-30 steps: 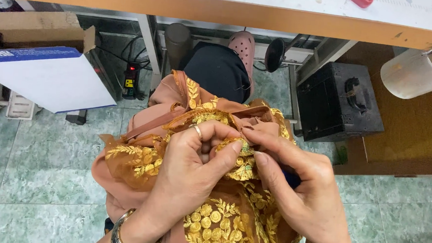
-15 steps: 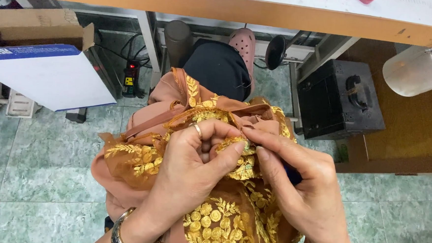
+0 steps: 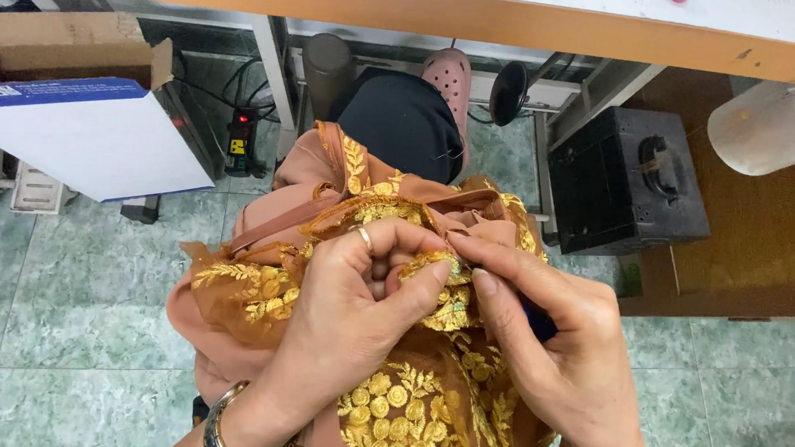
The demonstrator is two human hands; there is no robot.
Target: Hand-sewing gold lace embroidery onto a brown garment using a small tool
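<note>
- Your left hand (image 3: 357, 294) pinched a gold-embroidered fold of the brown fabric (image 3: 267, 289)
- Your right hand (image 3: 555, 341) gripped the same fold just beside it
- The fabric lay bunched on your lap, below the worktop (image 3: 517, 21) edge

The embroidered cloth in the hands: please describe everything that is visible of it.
The embroidered cloth is thin, brownish-orange and looks sheer, with gold leaf and round coin-like embroidery. It lies bunched and folded in the person's lap, above a green tiled floor. The left hand pinches a gold-edged fold; the right hand grips the same spot beside it.
</note>
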